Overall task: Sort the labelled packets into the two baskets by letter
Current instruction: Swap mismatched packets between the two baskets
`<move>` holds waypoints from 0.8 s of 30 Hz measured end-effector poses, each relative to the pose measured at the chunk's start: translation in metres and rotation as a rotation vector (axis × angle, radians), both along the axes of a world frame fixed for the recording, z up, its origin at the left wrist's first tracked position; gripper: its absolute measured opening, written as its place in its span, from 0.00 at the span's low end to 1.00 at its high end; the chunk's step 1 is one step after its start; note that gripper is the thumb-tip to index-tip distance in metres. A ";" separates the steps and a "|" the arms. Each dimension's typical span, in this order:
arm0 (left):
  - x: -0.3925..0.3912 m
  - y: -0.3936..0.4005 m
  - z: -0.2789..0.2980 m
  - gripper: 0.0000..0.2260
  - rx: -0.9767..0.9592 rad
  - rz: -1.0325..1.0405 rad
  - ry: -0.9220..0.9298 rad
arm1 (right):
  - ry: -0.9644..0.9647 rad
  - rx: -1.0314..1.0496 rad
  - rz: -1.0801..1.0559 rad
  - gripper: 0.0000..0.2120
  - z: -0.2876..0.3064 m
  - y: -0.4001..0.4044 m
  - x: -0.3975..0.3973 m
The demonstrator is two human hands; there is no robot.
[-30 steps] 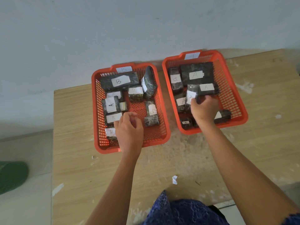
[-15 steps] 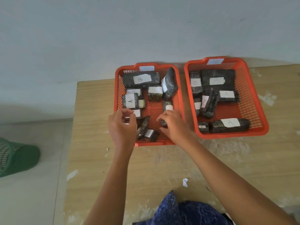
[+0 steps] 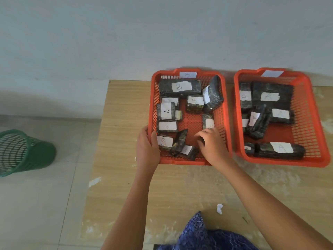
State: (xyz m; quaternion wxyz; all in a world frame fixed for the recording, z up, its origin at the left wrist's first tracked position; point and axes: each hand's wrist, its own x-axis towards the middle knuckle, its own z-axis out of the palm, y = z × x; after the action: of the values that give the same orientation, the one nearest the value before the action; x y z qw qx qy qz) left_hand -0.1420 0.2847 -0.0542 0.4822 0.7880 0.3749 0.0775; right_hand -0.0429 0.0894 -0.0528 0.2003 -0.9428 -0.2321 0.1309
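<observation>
Two orange baskets stand side by side on the wooden table. The left basket holds dark packets, mostly labelled B, plus one labelled A. In the right basket lie packets labelled A. My left hand grips the left basket's front-left rim, thumb inside. My right hand is inside the left basket near its front right, fingers curled on a small dark packet that is mostly hidden.
A green mesh bin stands on the tiled floor left of the table. A white paper scrap lies on the table near me. The wall runs directly behind the baskets. Blue clothing shows at the bottom.
My right hand left the right basket and came into the left basket. My left hand moved from inside the left basket out to its left rim. The view swung left.
</observation>
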 end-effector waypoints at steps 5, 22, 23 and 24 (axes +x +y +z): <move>0.000 -0.004 -0.003 0.17 0.361 -0.023 -0.032 | 0.079 0.156 -0.031 0.12 0.021 0.005 -0.001; 0.021 0.006 0.026 0.37 0.640 -0.943 0.477 | 0.575 0.052 -0.032 0.30 0.032 0.012 -0.003; 0.025 0.005 0.028 0.37 0.628 -0.946 0.489 | 0.581 0.043 -0.035 0.31 0.033 0.012 -0.002; 0.028 0.003 0.030 0.37 0.624 -0.950 0.503 | 0.584 0.034 -0.039 0.32 0.034 0.013 0.000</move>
State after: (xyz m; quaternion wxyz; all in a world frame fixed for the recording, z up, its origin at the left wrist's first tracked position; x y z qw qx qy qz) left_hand -0.1140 0.2877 -0.0243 0.1080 0.9667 0.0452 -0.2276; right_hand -0.0434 0.1020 -0.0186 0.2770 -0.8660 -0.1489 0.3888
